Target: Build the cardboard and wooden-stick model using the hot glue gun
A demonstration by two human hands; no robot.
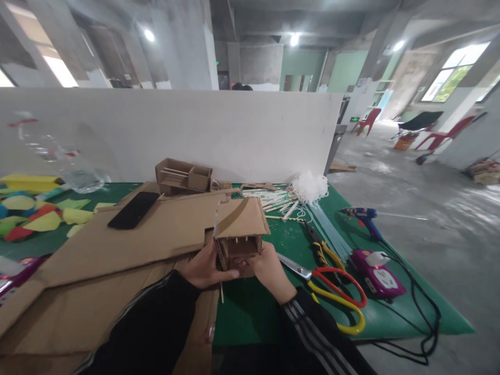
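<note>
Between my two hands is a small cardboard box (242, 216) with a flat top and an opening that faces me. A few thin stick ends show inside that opening. My left hand (205, 264) grips the box's lower left side, its thumb stretched along the bottom front. Around the lower right side closes my right hand (267, 265), its fingers partly hidden under the box. Large cardboard sheets (156, 260) lie left of and beneath my left arm. Just right of my right hand are scissors (328, 286) with one red and one yellow handle.
A cardboard box with compartments (183, 176) stands by the white partition (175, 125). A phone (133, 210) rests on the cardboard. Rightward are wooden sticks (273, 199), pliers (322, 247), glue sticks (330, 229), a blue glue gun (363, 217) and a purple power strip (378, 276) with cables.
</note>
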